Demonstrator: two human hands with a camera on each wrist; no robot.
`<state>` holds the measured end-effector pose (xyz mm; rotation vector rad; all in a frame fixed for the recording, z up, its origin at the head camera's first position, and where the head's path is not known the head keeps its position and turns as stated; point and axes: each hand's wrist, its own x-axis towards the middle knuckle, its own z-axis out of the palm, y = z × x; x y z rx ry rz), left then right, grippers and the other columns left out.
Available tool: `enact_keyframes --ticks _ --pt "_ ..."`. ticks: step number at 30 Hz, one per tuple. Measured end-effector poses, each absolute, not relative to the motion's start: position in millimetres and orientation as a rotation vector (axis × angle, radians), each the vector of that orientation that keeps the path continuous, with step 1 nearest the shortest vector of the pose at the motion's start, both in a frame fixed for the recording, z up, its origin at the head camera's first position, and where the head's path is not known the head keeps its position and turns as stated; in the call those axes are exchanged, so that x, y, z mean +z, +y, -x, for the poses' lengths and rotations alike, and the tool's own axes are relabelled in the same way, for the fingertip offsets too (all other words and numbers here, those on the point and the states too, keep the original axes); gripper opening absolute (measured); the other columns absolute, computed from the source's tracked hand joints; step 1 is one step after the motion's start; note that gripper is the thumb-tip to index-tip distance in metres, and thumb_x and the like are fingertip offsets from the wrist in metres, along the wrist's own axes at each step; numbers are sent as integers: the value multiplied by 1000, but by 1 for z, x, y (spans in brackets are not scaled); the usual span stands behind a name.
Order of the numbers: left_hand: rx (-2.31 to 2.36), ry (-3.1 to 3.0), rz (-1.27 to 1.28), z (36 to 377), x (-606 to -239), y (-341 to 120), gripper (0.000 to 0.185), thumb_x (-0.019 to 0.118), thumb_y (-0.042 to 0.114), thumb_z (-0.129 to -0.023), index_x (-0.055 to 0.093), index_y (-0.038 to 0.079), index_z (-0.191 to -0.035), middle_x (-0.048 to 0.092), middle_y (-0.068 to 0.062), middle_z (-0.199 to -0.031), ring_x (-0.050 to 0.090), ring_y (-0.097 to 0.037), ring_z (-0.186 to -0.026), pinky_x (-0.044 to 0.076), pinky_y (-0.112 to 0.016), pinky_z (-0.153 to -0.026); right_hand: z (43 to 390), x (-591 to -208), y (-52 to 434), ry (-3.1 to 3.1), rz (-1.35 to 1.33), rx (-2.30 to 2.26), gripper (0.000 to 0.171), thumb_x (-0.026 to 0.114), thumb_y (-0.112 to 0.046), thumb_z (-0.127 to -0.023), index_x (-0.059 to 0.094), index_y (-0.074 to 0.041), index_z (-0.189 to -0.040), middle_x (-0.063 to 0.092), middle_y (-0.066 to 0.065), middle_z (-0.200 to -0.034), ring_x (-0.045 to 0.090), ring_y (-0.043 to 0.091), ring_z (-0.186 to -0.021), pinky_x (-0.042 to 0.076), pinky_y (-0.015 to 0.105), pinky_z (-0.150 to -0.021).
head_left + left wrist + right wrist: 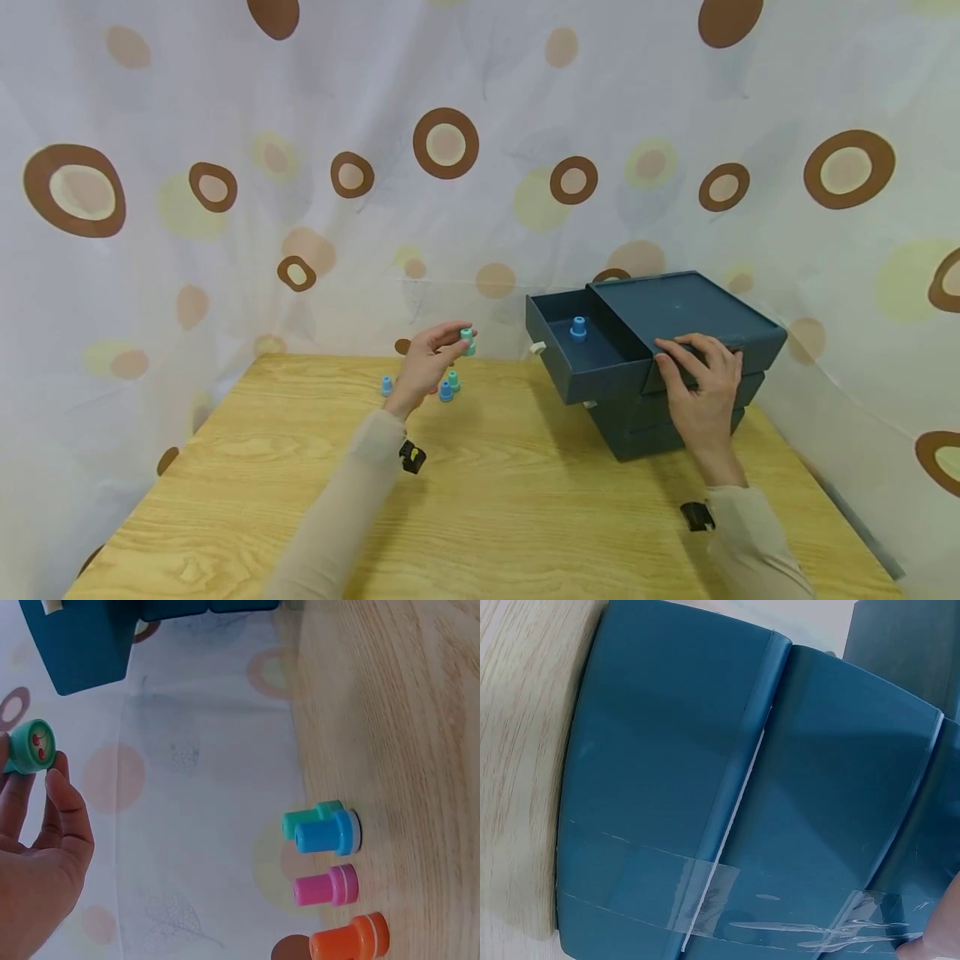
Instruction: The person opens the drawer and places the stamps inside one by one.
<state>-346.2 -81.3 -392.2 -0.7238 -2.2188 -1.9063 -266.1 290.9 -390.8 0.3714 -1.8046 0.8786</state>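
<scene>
My left hand is raised at the back of the table, pinching a mint-green toy stamp between thumb and fingers. In the left wrist view that stamp's round face shows two red cherries. My right hand holds the near top edge of a dark blue drawer cabinet, fingers bent over the top and thumb against the side. The top drawer is pulled out to the left, with a blue stamp standing inside.
Behind and below my left hand stand several stamps: blue, green, pink and orange. Another blue stamp is farther left. Clear tape crosses the cabinet's side. A patterned sheet hangs behind the wooden table.
</scene>
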Motion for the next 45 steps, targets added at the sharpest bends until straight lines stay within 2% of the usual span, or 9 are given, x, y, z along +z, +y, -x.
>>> enact_keyframes --ticks 5,6,10,16,20,24,30,40,45 --pt "-1944 -2196 763 335 -373 -69 35 59 9 -98 59 2 -133 63 -21 -129 62 -8 -84 46 -21 -68 265 -390 291 -1822 -374 870 19 71 -14 -90 76 -4 -105 62 22 -112 48 32 -122 -2 63 -118" --pt "-1949 -2197 766 333 -369 -67 35 59 9 -98 60 3 -132 64 -21 -128 63 -9 -93 46 -21 -68 265 -390 291 -1824 -373 870 19 71 -14 -90 76 -4 -105 62 22 -112 48 34 -121 -2 63 -117" --pt "-1918 -2228 770 325 -355 -58 34 64 11 -95 63 5 -129 68 -19 -122 67 -15 -95 48 -24 -74 265 -392 291 -1828 -366 878 19 71 -12 -90 76 -4 -106 62 22 -113 47 36 -122 -2 62 -118" --pt "-1903 -2229 819 338 -357 -47 31 69 16 -93 68 11 -123 72 -13 -115 67 -15 -98 50 -30 -79 265 -392 293 -1838 -357 881 19 71 -12 -90 76 -5 -107 62 21 -114 47 18 -125 -3 59 -119" --pt "-1908 -2181 833 353 -364 -42 31 70 22 -93 69 14 -122 73 -10 -113 65 -12 -91 48 -28 -73 266 -391 292 -1829 -360 872 19 71 -14 -91 76 -5 -106 62 22 -113 48 29 -123 -2 61 -118" --pt "-1918 -2126 821 353 -361 -34 31 69 21 -93 68 11 -123 73 -12 -113 63 -11 -84 47 -24 -68 266 -390 291 -1820 -369 866 19 72 -14 -89 76 -3 -104 62 22 -112 48 38 -120 -1 64 -117" --pt "-1951 -2027 811 351 -355 -19 30 70 19 -92 69 12 -122 74 -9 -105 67 -13 -86 48 -26 -70 268 -389 291 -1789 -368 878 18 75 -7 -85 77 -4 -102 63 22 -112 49 38 -119 -1 65 -117" --pt "-1979 -1942 870 348 -346 -2 33 71 12 -91 67 0 -121 76 -6 -99 67 -8 -83 50 -27 -73 265 -388 291 -1818 -370 874 18 72 -10 -89 76 -4 -105 62 22 -113 48 36 -121 -1 62 -118" --pt "-1962 -1920 905 348 -342 5 30 70 11 -91 68 0 -119 74 -15 -102 67 -8 -84 51 -27 -75 264 -387 291 -1824 -378 873 18 72 -10 -89 76 -4 -106 62 23 -113 47 38 -121 -2 63 -117"
